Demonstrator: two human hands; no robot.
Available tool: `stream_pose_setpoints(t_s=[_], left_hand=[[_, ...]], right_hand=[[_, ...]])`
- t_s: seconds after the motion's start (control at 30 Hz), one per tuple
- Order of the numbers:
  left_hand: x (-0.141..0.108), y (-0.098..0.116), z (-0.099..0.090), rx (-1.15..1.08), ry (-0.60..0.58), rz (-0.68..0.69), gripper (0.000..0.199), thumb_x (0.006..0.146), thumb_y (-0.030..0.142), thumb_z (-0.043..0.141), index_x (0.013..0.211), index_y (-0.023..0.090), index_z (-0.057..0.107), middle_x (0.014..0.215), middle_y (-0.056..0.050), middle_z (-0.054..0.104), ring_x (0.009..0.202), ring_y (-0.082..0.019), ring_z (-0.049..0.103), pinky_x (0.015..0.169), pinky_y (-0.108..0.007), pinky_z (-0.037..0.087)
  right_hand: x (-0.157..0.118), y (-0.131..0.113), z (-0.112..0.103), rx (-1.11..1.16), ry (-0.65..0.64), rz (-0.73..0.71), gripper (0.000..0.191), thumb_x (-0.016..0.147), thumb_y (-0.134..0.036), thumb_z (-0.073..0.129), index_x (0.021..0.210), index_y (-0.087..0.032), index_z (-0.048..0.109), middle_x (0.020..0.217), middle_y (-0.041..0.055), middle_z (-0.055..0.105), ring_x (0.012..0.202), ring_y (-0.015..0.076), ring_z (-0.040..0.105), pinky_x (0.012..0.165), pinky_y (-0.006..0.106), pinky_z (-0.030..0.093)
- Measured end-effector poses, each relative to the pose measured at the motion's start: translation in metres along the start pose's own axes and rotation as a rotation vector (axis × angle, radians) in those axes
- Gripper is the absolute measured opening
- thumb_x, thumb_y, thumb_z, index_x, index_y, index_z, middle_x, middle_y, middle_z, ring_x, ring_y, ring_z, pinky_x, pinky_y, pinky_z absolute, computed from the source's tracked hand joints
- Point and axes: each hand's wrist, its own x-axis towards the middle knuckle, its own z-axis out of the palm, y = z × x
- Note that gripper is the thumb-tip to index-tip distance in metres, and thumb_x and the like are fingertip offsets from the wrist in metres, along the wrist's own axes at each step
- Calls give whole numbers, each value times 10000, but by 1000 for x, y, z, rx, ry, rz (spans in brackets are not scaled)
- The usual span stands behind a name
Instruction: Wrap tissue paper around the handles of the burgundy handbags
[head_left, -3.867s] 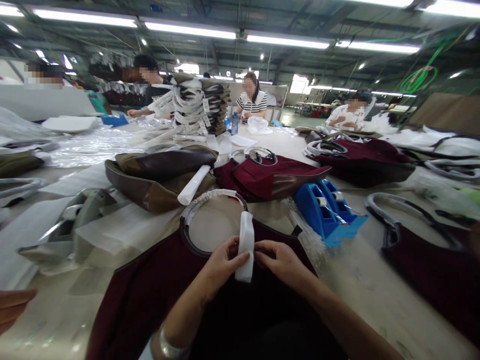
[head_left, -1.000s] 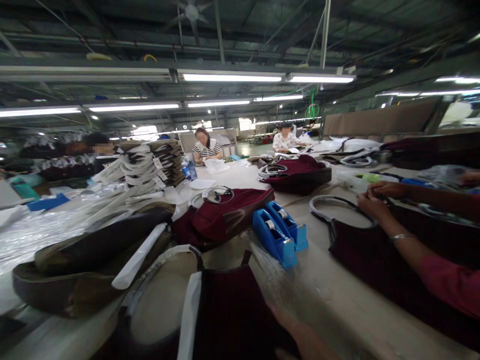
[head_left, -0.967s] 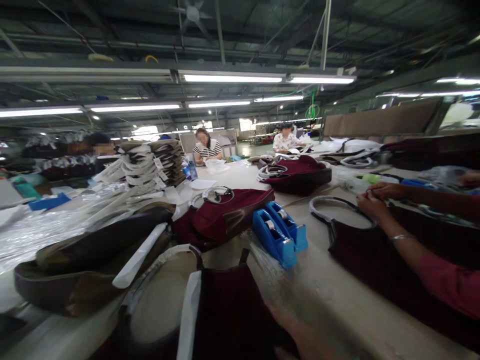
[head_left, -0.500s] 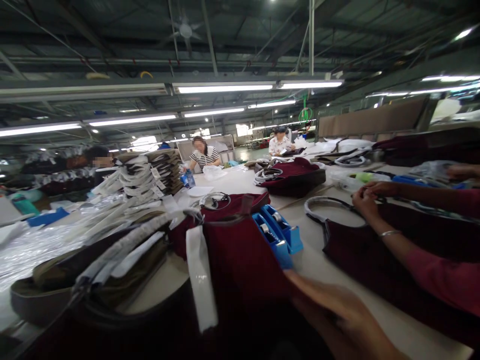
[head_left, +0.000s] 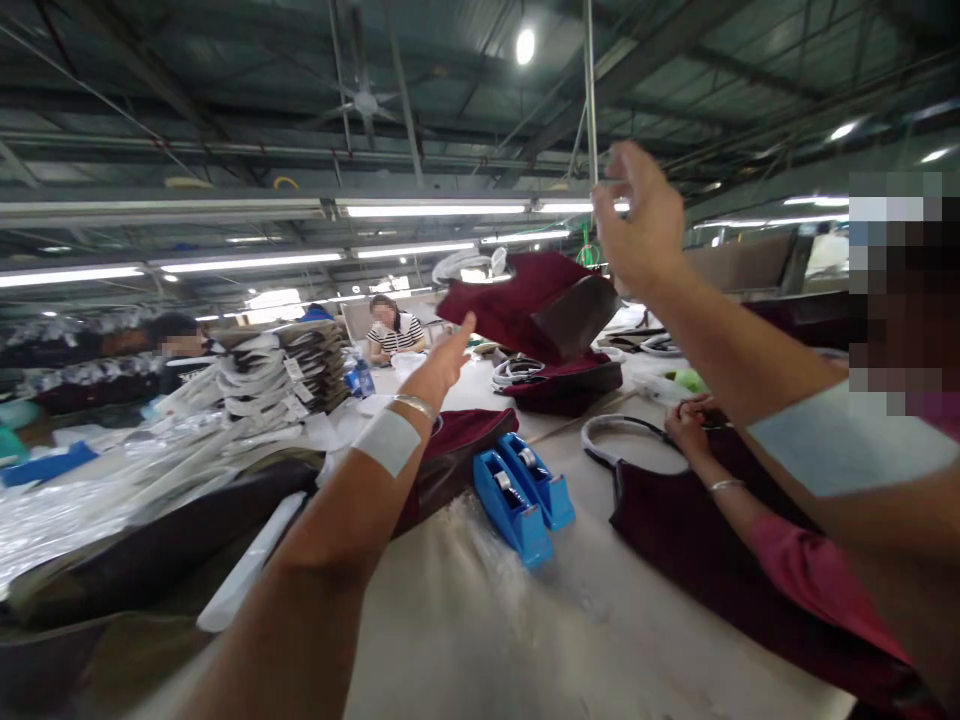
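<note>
A maroon and dark-brown bag (head_left: pixel 525 305) hangs in the air over the table, its white-wrapped handle at the upper left. My left hand (head_left: pixel 448 358) reaches toward its lower left side, fingers stretched out; whether they touch it I cannot tell. To the bag's right, my right hand (head_left: pixel 643 225) is raised with its fingers apart and holds nothing. Below lies another maroon bag (head_left: pixel 574 385) with wrapped handles. Two blue tape dispensers (head_left: pixel 512 510) stand side by side nearer me, beside a maroon and brown bag (head_left: pixel 469 445) partly behind my left forearm.
Olive bags (head_left: pixel 157 530) and clear plastic (head_left: pixel 71 510) cover the left side, with a stack of wrapped bags (head_left: pixel 319 365) behind. At right, a person's hands (head_left: pixel 690 425) work at a maroon bag (head_left: pixel 675 510). Another person (head_left: pixel 394 330) sits across the table.
The large maroon bag that lay in front of me is gone from there, and a maroon bag is now in the air. Both my hands are now raised forward, arms outstretched. The view has tilted up.
</note>
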Motion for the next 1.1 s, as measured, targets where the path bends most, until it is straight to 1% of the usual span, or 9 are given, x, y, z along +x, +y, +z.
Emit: stream_pose_setpoints(t_s=[0.13,0.3,0.4,0.5,0.6,0.67,0.87,1.0,1.1], left_hand=[[-11,-39,34,284,-143,80,549,885,556,490,1309,211,537,1327,-97,588,1214,-250,536,1028,-362,395],[-79,-140,4,724,-262,-35,619,755,455,690,1294,181,558,1385,-148,528,1299,-326,450,1077,-415,328],[-107,-179,-13,854,-264,-145,762,653,408,785,1330,187,513,1312,-159,588,1204,-331,540,988,-404,405],[-110,-191,-18,923,-242,-204,518,691,428,751,1158,241,631,1105,-75,702,1027,-258,640,857,-316,460],[-92,-183,-31,968,-148,-240,249,772,428,671,936,242,701,963,-44,730,928,-232,658,763,-284,460],[-77,-170,-54,989,-36,-258,256,824,417,614,983,236,702,988,-65,728,934,-248,653,748,-300,459],[-61,-109,-164,1053,347,-191,422,883,476,531,1201,215,626,1084,-65,707,958,-264,638,798,-356,480],[-84,-54,-222,1121,586,-73,482,867,541,539,1205,208,621,1095,-21,703,965,-234,630,866,-412,488],[-122,-14,-249,1125,738,48,435,823,531,603,1143,244,669,1107,32,708,992,-218,643,912,-395,491]], right_hand=[[-115,-24,-25,155,-358,-215,306,935,-268,511,1218,-206,609,1188,59,673,1038,195,646,950,360,485],[-283,-29,-48,449,-935,-1,298,960,-245,428,1136,-276,667,1105,35,708,956,158,681,857,266,527],[-339,-39,-50,559,-1113,199,284,945,-248,451,1092,-252,694,1037,53,722,900,160,688,831,250,527],[-359,-55,-47,639,-1197,292,269,913,-210,476,1039,-229,713,945,52,731,823,159,685,779,240,526],[-358,-64,-43,695,-1211,319,279,903,-194,471,1021,-237,720,896,43,725,790,165,674,753,252,520],[-353,-67,-43,716,-1200,336,280,909,-212,468,1022,-242,723,903,47,724,795,178,675,754,271,522],[-352,-67,-43,728,-1146,459,286,923,-370,493,1021,-250,733,1014,75,725,936,232,673,871,360,511],[-354,-74,-31,883,-1121,825,477,868,-560,529,1160,-213,674,1153,126,683,990,268,664,834,396,530],[-346,-86,-17,1133,-1020,1200,675,860,-656,463,1394,-243,462,1289,143,607,1048,268,653,837,412,531]])
